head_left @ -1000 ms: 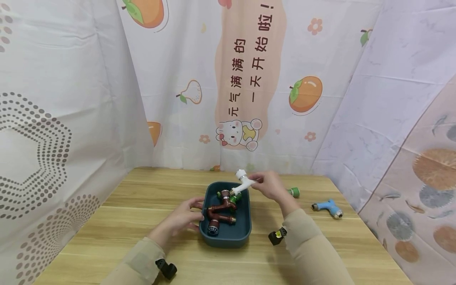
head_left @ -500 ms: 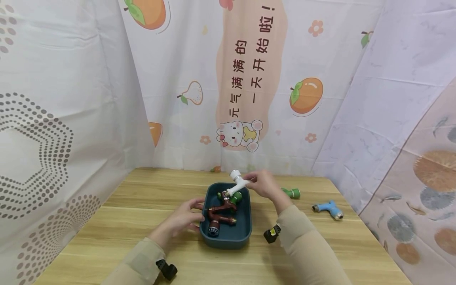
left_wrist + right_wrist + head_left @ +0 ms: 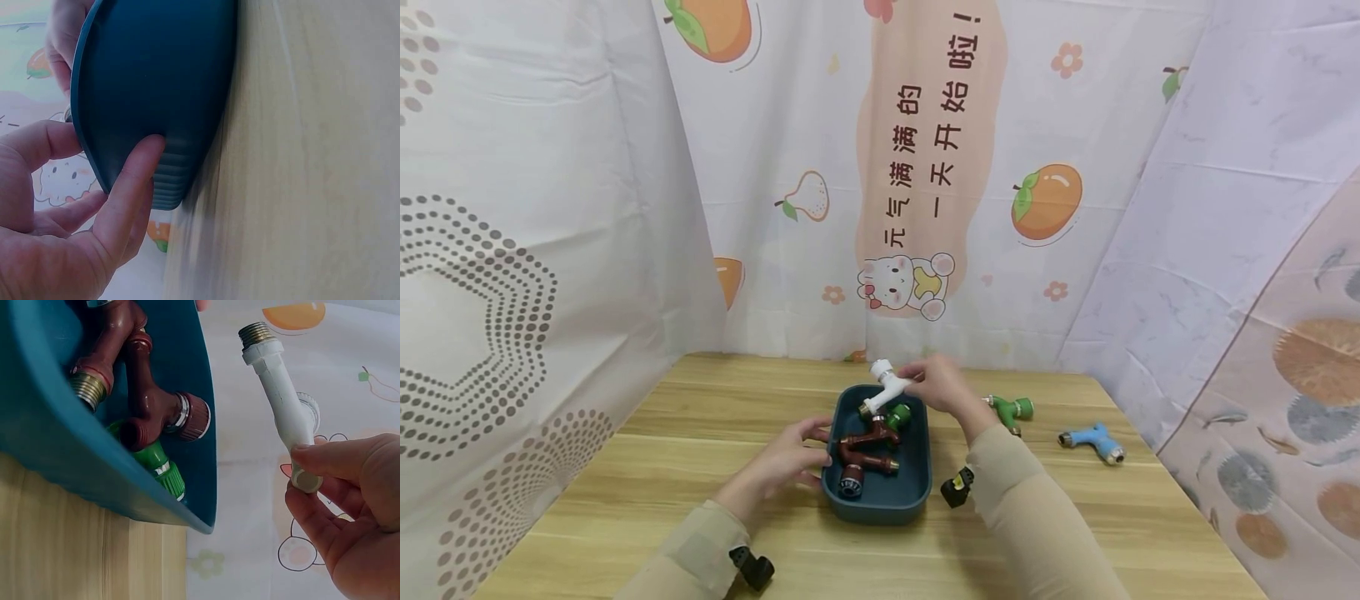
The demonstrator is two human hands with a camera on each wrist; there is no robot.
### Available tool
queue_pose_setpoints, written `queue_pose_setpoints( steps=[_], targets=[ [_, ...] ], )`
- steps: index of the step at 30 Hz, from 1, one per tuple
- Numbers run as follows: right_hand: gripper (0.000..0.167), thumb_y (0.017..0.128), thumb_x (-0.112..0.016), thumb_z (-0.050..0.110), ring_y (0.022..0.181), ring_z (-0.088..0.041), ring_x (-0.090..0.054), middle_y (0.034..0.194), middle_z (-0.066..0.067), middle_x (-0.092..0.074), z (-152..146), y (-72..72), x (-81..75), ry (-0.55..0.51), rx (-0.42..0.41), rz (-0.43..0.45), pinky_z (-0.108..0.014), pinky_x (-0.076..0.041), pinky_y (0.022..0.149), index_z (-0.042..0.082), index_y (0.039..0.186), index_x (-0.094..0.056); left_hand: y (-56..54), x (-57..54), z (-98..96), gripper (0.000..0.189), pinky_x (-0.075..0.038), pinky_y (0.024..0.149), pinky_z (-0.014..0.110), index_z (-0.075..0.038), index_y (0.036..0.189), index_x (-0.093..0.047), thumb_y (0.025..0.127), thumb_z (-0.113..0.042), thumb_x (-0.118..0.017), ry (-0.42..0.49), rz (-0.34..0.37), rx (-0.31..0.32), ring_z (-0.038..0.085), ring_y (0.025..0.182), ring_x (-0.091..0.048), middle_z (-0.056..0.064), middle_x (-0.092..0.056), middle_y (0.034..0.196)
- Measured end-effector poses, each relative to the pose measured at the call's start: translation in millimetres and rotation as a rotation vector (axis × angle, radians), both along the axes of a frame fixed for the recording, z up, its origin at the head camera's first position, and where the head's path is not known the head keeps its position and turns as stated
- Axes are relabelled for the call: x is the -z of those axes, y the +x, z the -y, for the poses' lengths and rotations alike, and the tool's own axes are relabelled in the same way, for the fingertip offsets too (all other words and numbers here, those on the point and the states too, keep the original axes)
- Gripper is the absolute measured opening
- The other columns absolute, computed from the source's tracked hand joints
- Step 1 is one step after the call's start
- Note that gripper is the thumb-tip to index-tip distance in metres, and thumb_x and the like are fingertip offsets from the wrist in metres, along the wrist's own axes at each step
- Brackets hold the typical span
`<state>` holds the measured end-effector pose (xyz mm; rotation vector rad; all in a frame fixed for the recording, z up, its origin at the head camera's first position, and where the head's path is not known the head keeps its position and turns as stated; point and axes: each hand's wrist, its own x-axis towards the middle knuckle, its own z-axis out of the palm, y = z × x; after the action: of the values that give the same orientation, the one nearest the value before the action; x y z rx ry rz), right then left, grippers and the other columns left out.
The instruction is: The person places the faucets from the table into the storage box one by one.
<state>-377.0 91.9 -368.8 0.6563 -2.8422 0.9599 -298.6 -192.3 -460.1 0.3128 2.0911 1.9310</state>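
Note:
My right hand (image 3: 942, 385) pinches a white plastic faucet (image 3: 891, 388) by its outlet end, above the far part of a dark blue plastic bin (image 3: 880, 512). In the right wrist view the faucet (image 3: 284, 400) shows its brass threaded end pointing away from the thumb and fingers. My left hand (image 3: 786, 458) holds the bin's left wall, with fingers on the outside and a digit at the rim in the left wrist view. Inside the bin lie two dark red faucets (image 3: 853, 458) and a green faucet (image 3: 898, 415), partly hidden beneath them.
On the wooden table (image 3: 700, 417), right of the bin, lie a green faucet (image 3: 1011, 410) and a blue faucet (image 3: 1093, 440). A printed curtain (image 3: 790, 317) hangs behind the table, with more cloth at both sides.
My right hand has moved left with the white faucet, bringing it further over the bin. More of the green faucet on the table shows. The left hand keeps its place on the bin.

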Motion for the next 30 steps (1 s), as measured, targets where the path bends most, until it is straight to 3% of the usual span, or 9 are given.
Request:
queue_pose_setpoints(
  steps=[6, 17, 30],
  targets=[
    [0.019, 0.09, -0.075, 0.006, 0.095, -0.021, -0.067, 0.105, -0.003, -0.074, 7, -4.7, -2.8, 0.022, 0.015, 0.046, -0.039, -0.056, 0.085, 0.012, 0.107, -0.08, -0.9, -0.3, -1.3, 0.074, -0.061, 0.068, 0.049, 0.0, 0.155, -0.035, 0.087, 0.004, -0.065, 0.015, 0.009, 0.004, 0.035, 0.099, -0.066, 0.03, -0.043, 0.139],
    [0.02, 0.089, -0.075, 0.003, 0.096, -0.021, -0.067, 0.104, -0.004, -0.075, 17, -11.9, -3.3, 0.052, 0.0, 0.04, -0.042, -0.055, 0.089, 0.011, 0.106, -0.08, -1.1, 1.4, 0.3, 0.076, -0.061, 0.07, 0.05, -0.001, 0.155, -0.035, 0.086, 0.003, -0.066, 0.014, 0.017, 0.005, 0.036, 0.1, -0.066, 0.029, -0.044, 0.139],
    [0.021, 0.089, -0.072, -0.002, 0.091, -0.021, -0.063, 0.104, -0.006, -0.075, 31, -13.7, 3.6, 0.09, -0.014, 0.081, -0.038, -0.055, 0.084, 0.008, 0.106, -0.079, 0.4, -0.4, 0.2, 0.076, -0.061, 0.071, 0.05, 0.0, 0.155, -0.034, 0.086, 0.004, -0.065, 0.015, 0.003, 0.008, 0.034, 0.099, -0.066, 0.03, -0.043, 0.139]
  ],
)
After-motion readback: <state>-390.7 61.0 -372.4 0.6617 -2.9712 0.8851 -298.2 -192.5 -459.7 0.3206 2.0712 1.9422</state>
